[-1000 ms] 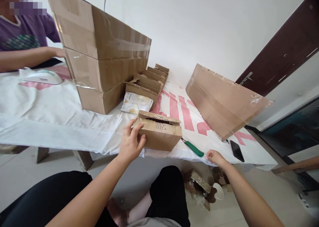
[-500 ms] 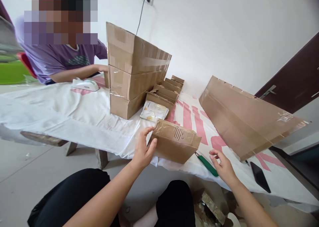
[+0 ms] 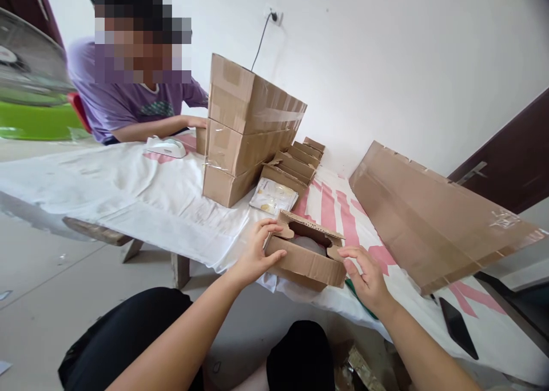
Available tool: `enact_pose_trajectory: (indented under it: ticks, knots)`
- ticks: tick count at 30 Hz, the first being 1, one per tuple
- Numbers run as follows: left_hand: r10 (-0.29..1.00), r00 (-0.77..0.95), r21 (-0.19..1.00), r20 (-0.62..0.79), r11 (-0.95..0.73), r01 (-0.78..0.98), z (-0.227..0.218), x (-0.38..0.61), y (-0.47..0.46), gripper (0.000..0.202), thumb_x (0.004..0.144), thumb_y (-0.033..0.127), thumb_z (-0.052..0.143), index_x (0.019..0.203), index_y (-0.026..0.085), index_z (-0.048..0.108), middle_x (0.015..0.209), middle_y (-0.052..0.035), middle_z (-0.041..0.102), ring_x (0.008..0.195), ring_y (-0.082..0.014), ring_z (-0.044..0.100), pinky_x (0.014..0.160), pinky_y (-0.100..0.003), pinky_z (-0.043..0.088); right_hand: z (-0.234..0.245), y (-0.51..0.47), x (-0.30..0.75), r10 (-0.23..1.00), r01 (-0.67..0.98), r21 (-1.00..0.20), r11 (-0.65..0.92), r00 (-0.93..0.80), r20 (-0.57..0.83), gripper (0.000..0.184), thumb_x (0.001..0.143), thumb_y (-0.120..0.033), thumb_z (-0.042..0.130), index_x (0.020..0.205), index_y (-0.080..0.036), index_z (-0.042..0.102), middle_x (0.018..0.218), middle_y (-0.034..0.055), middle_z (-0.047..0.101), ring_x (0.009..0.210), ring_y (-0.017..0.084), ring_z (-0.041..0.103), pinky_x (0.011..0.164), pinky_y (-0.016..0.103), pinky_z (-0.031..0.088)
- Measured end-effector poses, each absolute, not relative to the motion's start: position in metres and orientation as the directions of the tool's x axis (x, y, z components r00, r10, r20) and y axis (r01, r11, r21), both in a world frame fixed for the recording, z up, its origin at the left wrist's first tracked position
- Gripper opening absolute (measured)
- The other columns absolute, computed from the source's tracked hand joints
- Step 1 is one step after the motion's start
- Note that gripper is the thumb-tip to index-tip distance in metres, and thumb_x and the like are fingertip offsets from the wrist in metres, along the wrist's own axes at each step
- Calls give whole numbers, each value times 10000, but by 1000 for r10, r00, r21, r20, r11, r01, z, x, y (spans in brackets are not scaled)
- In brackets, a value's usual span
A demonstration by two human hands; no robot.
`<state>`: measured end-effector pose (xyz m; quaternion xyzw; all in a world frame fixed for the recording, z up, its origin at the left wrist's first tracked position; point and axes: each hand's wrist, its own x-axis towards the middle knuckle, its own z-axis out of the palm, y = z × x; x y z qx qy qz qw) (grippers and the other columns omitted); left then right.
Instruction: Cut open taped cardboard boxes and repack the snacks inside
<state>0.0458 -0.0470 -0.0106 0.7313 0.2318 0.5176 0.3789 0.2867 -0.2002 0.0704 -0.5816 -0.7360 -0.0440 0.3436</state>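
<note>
A small brown cardboard box (image 3: pixel 305 260) lies at the near edge of the cloth-covered table (image 3: pixel 128 191), its top flaps open and a grey rounded item (image 3: pixel 309 244) showing inside. My left hand (image 3: pixel 257 252) grips the box's left end, fingers curled over the flap. My right hand (image 3: pixel 364 276) presses against the box's right end, with its fingers on the corner. A green-handled knife (image 3: pixel 350 288) lies mostly hidden under my right hand.
Three taped cartons (image 3: pixel 244 131) are stacked mid-table with a row of small open boxes (image 3: pixel 295 162) and a white packet (image 3: pixel 273 196) beside them. A long flat carton (image 3: pixel 429 214) lies on the right, a black phone (image 3: pixel 458 328) near it. Another person sits at the far left by a white tape dispenser (image 3: pixel 165 146).
My right hand left the table edge near the knife and came onto the box's right end. The box's top flaps now stand open. The view has swung left.
</note>
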Motion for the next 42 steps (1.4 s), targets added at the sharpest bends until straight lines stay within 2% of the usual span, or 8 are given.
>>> enact_pose_trajectory:
  ticks: [7, 11, 15, 18, 24, 30, 38, 42]
  knots:
    - [769, 437, 845, 468, -533, 33, -23, 51, -41, 794, 755, 378, 716, 1398, 254, 268, 1441, -132, 355, 1379, -303, 325, 1126, -501, 290, 81, -172, 264, 931, 939, -115, 324, -294, 216, 332, 977, -429, 400, 1191, -241, 572, 1127, 70, 686, 1122, 242, 566, 1047, 502, 322]
    - [783, 464, 878, 414, -478, 24, -25, 49, -40, 798, 743, 394, 728, 1395, 245, 291, 1413, -133, 402, 1341, -311, 386, 1097, -492, 336, 82, -177, 271, 900, 961, 133, 241, -273, 339, 314, 968, -417, 421, 1062, -226, 651, 1053, 75, 696, 1058, 244, 568, 1018, 479, 284]
    - [794, 486, 906, 364, -422, 12, -25, 49, -40, 823, 737, 401, 727, 1407, 231, 280, 1416, -142, 414, 1332, -314, 396, 1087, -495, 345, 82, -181, 288, 869, 968, 248, 29, -147, 472, 244, 934, -338, 488, 1009, -211, 683, 1051, 87, 699, 1046, 262, 561, 964, 453, 299]
    - [799, 489, 913, 350, -408, 12, -24, 50, -41, 813, 740, 400, 723, 1405, 227, 286, 1417, -143, 420, 1331, -313, 399, 1078, -486, 355, 81, -180, 300, 907, 970, 230, -78, -27, 420, 280, 921, -341, 493, 1098, -206, 662, 1013, 91, 717, 1072, 281, 563, 955, 463, 313]
    - [805, 472, 904, 359, -425, 37, -24, 52, -42, 796, 748, 382, 718, 1401, 230, 290, 1401, -130, 440, 1323, -298, 413, 1074, -455, 363, 81, -170, 309, 973, 977, 27, -211, 208, 101, 454, 921, -402, 439, 1323, -214, 532, 1014, 95, 696, 986, 253, 631, 852, 391, 460]
    - [805, 459, 895, 377, -444, 45, -25, 51, -42, 785, 750, 353, 717, 1399, 245, 289, 1407, -116, 434, 1335, -288, 405, 1094, -451, 349, 79, -155, 304, 969, 999, -29, -26, 33, 243, 415, 838, -245, 545, 1250, -221, 587, 1212, 93, 617, 1169, 253, 540, 1011, 412, 428]
    - [804, 461, 898, 375, -439, 36, -24, 49, -44, 801, 728, 333, 746, 1396, 257, 310, 1400, -115, 440, 1321, -298, 418, 1096, -488, 353, 96, -124, 280, 983, 996, -63, 68, -78, -169, 532, 762, -298, 646, 1286, -245, 571, 1294, 87, 627, 1168, 298, 585, 952, 431, 459]
    - [782, 496, 892, 376, -451, 34, -22, 45, -39, 843, 676, 362, 792, 1383, 249, 347, 1391, -122, 445, 1313, -310, 425, 1093, -490, 360, 94, -107, 270, 949, 994, 9, 105, -97, -300, 574, 713, -339, 670, 1269, -237, 573, 1251, 108, 644, 1095, 308, 623, 890, 405, 477]
